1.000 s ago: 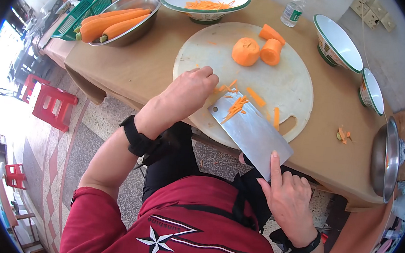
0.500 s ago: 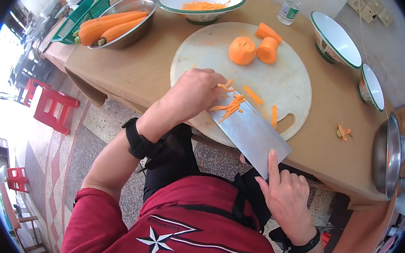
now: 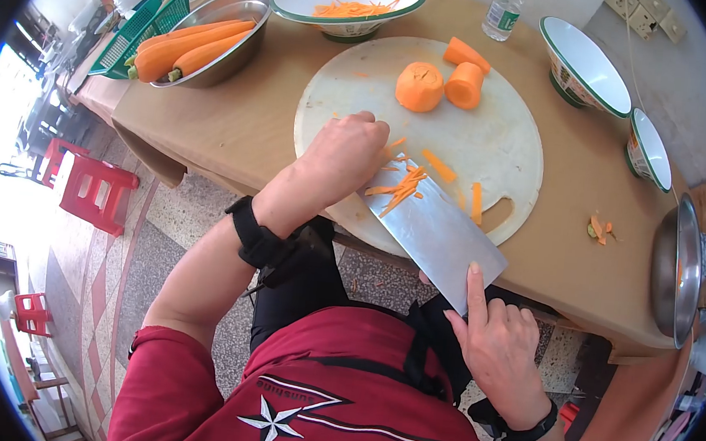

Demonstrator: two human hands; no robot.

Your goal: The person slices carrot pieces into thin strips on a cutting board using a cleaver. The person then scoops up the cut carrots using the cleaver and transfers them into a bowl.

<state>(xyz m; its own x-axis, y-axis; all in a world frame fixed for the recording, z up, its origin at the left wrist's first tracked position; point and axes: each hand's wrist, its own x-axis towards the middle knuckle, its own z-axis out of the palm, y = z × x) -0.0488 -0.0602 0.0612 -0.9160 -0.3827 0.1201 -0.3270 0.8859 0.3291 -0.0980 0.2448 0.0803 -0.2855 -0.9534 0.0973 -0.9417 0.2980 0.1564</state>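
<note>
My right hand [image 3: 500, 347] grips a cleaver [image 3: 452, 242], its index finger laid on the blade; the handle is hidden beneath the hand. The broad blade lies flat, its far end over a round white cutting board [image 3: 495, 128]. Thin carrot strips [image 3: 403, 190] rest in a small heap on the blade. Curled closed beside the blade's far left corner, my left hand [image 3: 346, 154] has carrot strips at its fingertips, which are mostly hidden. Cut carrot pieces [image 3: 421, 87] sit at the board's back, and a few flat carrot slices [image 3: 439, 167] lie right of the blade.
A white bowl [image 3: 288, 5] with carrot shreds stands behind the board. Whole carrots [image 3: 192, 48] fill a metal basin [image 3: 255, 40] at left, near a green basket [image 3: 120, 53]. A water bottle [image 3: 503, 13], two bowls [image 3: 580, 68] and carrot scraps [image 3: 598, 228] are at right.
My left hand has shifted slightly, with its wrist turned and raised a little. The cleaver and the strips on it are almost unmoved.
</note>
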